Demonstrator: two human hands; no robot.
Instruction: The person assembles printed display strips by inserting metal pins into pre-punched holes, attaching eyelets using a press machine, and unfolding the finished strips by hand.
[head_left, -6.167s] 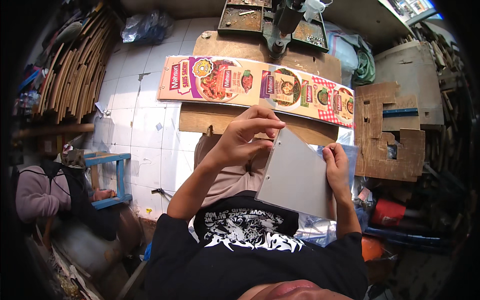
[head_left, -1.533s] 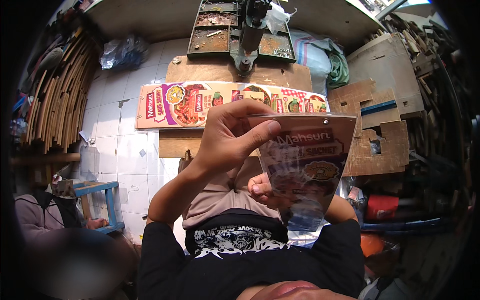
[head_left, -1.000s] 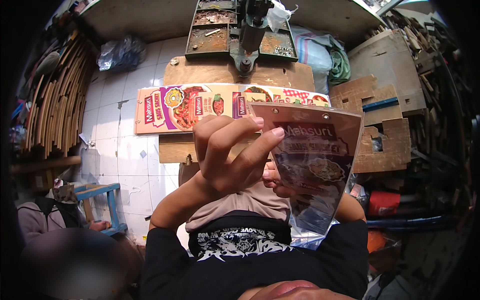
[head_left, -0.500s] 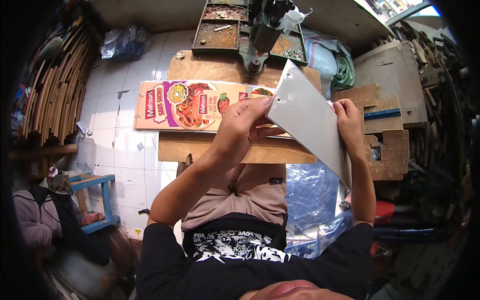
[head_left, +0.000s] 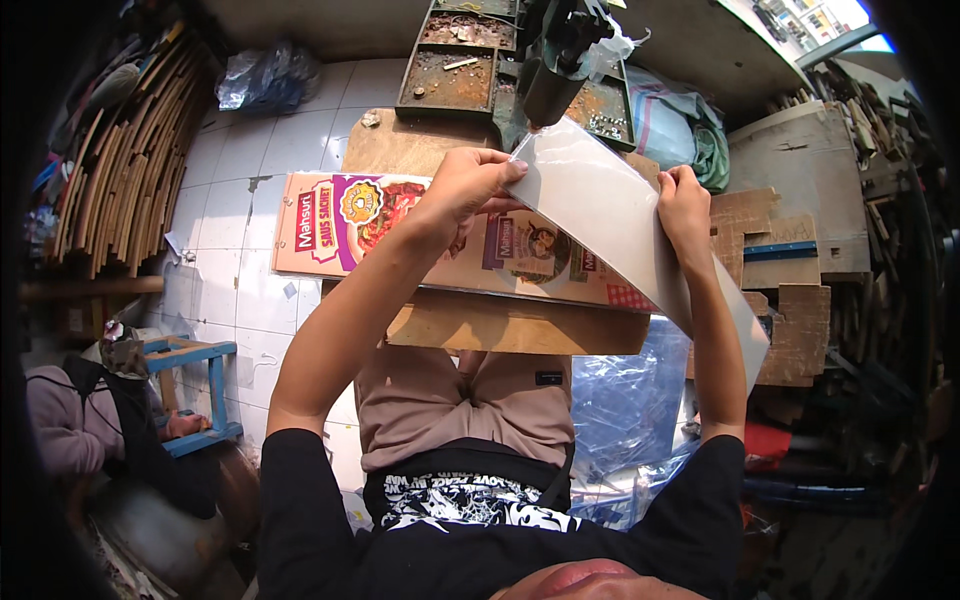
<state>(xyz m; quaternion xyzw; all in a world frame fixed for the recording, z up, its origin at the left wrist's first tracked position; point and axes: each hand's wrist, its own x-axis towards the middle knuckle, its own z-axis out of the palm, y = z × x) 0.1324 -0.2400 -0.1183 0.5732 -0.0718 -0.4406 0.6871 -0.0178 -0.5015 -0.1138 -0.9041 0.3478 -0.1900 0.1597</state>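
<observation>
Here both hands, left hand (head_left: 470, 190) and right hand (head_left: 682, 205), pinch a grey card sheet (head_left: 620, 215) above the printed strip (head_left: 400, 235)

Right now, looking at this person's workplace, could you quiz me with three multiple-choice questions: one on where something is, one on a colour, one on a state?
1. Where does the long printed card lie?
A. on the wooden board over the lap
B. on the blue stool
C. in the rusty tray

2. What colour is the side of the held sheet that shows?
A. bright red
B. plain pale grey
C. green

3. How is the sheet held?
A. by both hands
B. by one hand only
C. lying flat, untouched

Answers: 1 A, it rests on the wooden board. 2 B, no print shows. 3 A, left hand and right hand grip its upper part.
</observation>
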